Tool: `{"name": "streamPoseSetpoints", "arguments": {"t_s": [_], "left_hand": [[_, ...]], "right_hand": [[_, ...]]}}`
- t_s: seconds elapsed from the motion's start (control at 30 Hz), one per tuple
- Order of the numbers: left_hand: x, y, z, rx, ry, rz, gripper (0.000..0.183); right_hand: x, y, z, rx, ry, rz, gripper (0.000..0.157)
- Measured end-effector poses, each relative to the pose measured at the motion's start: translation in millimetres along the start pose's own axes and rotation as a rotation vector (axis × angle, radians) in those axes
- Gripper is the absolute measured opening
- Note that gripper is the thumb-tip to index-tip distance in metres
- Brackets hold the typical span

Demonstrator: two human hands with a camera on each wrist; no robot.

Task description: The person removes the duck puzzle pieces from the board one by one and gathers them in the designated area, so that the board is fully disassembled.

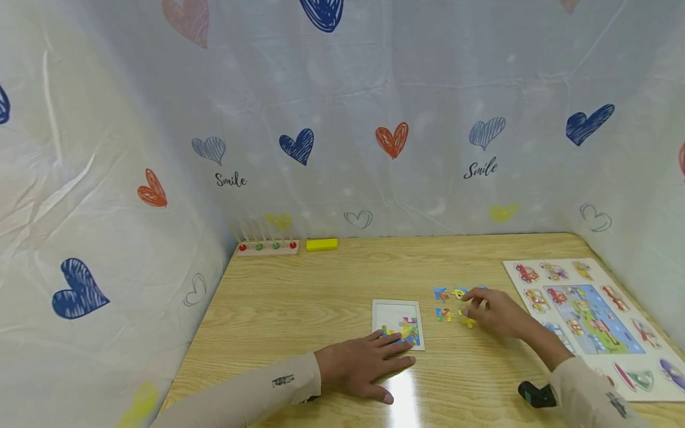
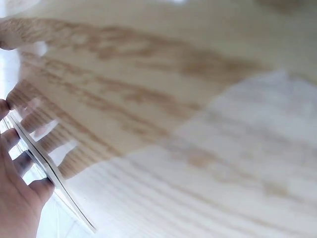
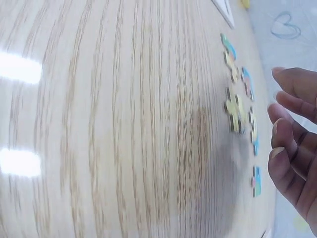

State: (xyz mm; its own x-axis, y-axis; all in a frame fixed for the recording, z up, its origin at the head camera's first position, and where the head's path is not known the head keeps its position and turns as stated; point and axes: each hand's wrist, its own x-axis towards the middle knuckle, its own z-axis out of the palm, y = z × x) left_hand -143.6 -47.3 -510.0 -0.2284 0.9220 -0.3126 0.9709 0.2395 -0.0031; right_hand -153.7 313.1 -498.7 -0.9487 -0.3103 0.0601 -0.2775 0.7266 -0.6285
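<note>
My left hand (image 1: 369, 364) lies with straight, spread fingers on the lower part of a small white puzzle tray (image 1: 389, 311). Joined colourful pieces (image 1: 411, 328) fill the tray's lower right part; my fingers cover some of them. In the left wrist view, the fingers rest over the tray's edge (image 2: 74, 210). Over several loose jigsaw pieces (image 1: 441, 293) right of the tray hovers my right hand (image 1: 496, 312), its fingers loosely bent. The right wrist view shows those fingers (image 3: 280, 161) apart from the yellow piece (image 3: 235, 111), with nothing visible between them.
A large picture puzzle board (image 1: 540, 333) lies at the right. Near my right sleeve is a small black object (image 1: 537, 395). At the back left stand a wooden peg rack (image 1: 267, 248) and a yellow block (image 1: 321, 244). A heart-print curtain (image 1: 342, 190) surrounds the table.
</note>
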Motion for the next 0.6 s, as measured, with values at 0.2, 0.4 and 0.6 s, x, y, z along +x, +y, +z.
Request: {"name": "streamPoseSetpoints", "arguments": {"t_s": [0.2, 0.4, 0.6], "left_hand": [[0.7, 0.5, -1.4, 0.005, -0.007, -0.01, 0.078], [0.5, 1.3, -3.4, 0.002, -0.012, -0.018, 0.078], [0.0, 2.5, -3.5, 0.001, -0.011, -0.02, 0.078]], "right_hand": [[8, -11, 11.3, 0.048, -0.056, -0.047, 0.023], [17, -24, 23.1, 0.069, -0.104, -0.111, 0.027], [26, -36, 35.9, 0.1, -0.171, -0.163, 0.029]]}}
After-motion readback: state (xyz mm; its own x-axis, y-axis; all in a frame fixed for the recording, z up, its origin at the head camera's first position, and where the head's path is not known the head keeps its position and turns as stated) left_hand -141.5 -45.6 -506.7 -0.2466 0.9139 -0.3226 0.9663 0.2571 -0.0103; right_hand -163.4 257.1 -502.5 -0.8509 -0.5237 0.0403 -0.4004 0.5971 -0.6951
